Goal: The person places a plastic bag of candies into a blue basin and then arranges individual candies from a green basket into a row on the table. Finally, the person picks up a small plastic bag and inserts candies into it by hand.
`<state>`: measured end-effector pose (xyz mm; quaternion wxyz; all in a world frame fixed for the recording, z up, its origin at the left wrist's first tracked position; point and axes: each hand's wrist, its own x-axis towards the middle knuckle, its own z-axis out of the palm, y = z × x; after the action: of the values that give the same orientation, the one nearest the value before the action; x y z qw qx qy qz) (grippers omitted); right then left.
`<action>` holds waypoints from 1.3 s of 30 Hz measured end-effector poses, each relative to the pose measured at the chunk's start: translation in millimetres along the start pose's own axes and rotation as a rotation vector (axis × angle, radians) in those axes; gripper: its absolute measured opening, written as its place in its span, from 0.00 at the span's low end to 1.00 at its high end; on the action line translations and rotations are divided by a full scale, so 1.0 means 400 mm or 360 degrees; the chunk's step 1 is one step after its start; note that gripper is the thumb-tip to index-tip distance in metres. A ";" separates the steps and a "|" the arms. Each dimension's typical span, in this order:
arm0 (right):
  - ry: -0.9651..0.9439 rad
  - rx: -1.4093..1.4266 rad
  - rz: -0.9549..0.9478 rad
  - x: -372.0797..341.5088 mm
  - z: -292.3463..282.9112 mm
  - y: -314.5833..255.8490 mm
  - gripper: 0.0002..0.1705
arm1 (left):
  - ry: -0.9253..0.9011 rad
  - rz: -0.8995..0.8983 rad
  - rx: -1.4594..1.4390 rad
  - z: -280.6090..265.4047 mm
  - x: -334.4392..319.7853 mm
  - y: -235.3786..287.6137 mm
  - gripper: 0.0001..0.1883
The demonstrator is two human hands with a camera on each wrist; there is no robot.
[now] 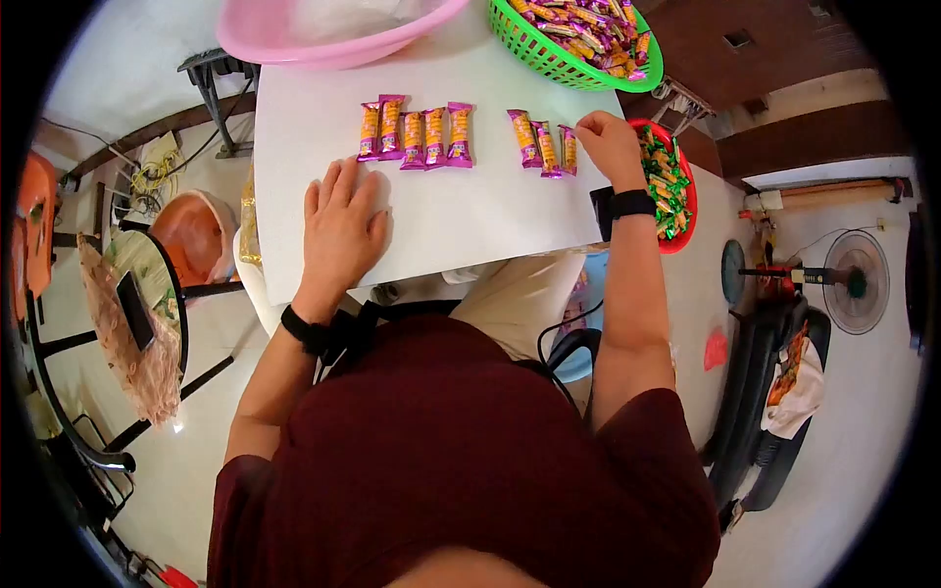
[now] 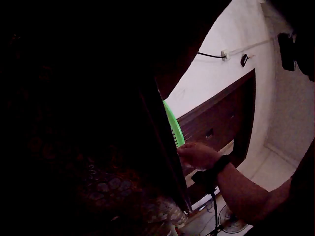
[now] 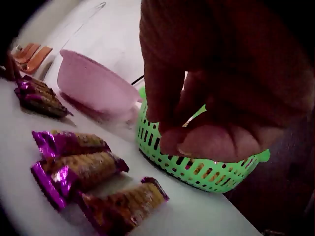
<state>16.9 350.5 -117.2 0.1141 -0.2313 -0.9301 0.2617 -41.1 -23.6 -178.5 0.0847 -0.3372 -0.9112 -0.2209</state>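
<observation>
My left hand [image 1: 343,225] lies palm down on the white table [image 1: 431,220], its fingers straight, just below a row of several purple-and-yellow wrapped snack bars [image 1: 434,137]. Three more such bars [image 1: 545,147] lie in a group to the right. Beside the rightmost of them is my right hand [image 1: 610,149], fingers curled and thumb tip against the fingers. In the right wrist view that hand hovers past the three bars [image 3: 91,169], and nothing shows in its grasp. The left wrist view is mostly dark, with the right hand [image 2: 199,156] in the distance.
At the table's back right a green basket [image 1: 549,49] holds many purple-wrapped bars. A pink basin [image 1: 294,54] stands at the back left. Beyond the right edge, a red basket [image 1: 693,196] holds green-wrapped sweets. A round side table [image 1: 157,269] is at the left.
</observation>
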 end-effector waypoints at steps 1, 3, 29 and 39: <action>0.0007 -0.0086 -0.0017 -0.007 0.000 0.005 0.09 | 0.0001 0.0005 0.0004 0.000 0.000 0.000 0.24; 0.0016 -0.0161 -0.0046 -0.016 0.004 0.024 0.09 | 0.0003 0.0011 0.0012 0.000 0.000 0.000 0.24; -0.0085 -0.0347 -0.0311 -0.014 0.186 -0.172 0.11 | -0.0073 -0.0018 0.0039 -0.001 0.001 0.000 0.26; 0.0067 -0.0288 -0.0264 0.020 0.157 -0.152 0.15 | -0.0063 0.0015 0.0066 0.005 -0.004 -0.006 0.26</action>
<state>-33.6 281.3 -136.1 0.1334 -0.1685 -0.9632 0.1615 -41.4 -25.3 -181.6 0.0747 -0.3439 -0.9155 -0.1948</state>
